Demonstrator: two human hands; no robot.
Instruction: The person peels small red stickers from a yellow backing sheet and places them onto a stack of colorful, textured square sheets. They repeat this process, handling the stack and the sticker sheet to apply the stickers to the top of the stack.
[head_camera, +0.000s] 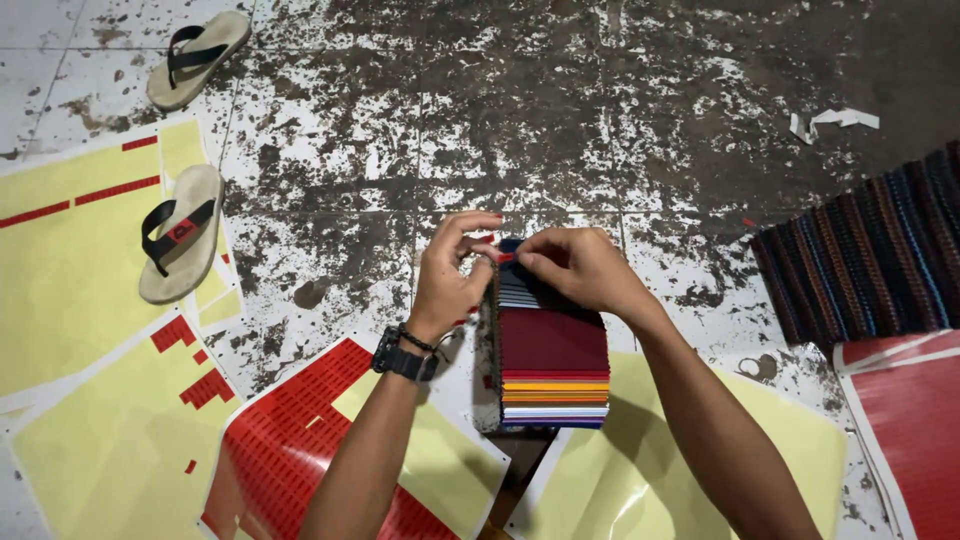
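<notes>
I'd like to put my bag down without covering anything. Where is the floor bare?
Bare tiles lie beyond the hands, between the sandals and the striped cloth, save a paper scrap. Near the person it is crowded: yellow sheets, red sticker sheets, and the colour swatch stack under the left hand and right hand.

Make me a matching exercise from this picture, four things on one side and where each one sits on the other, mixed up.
Things:
1. stack of coloured swatches
2. two sandals
3. striped woven mat
4. wristwatch

Places:
A. on the left hand's wrist
B. right edge of the view
C. upper left, on the floor and a yellow sheet
D. centre, between both hands, right hand at its top

Pairs: 1-D, 2-C, 3-B, 4-A
</notes>
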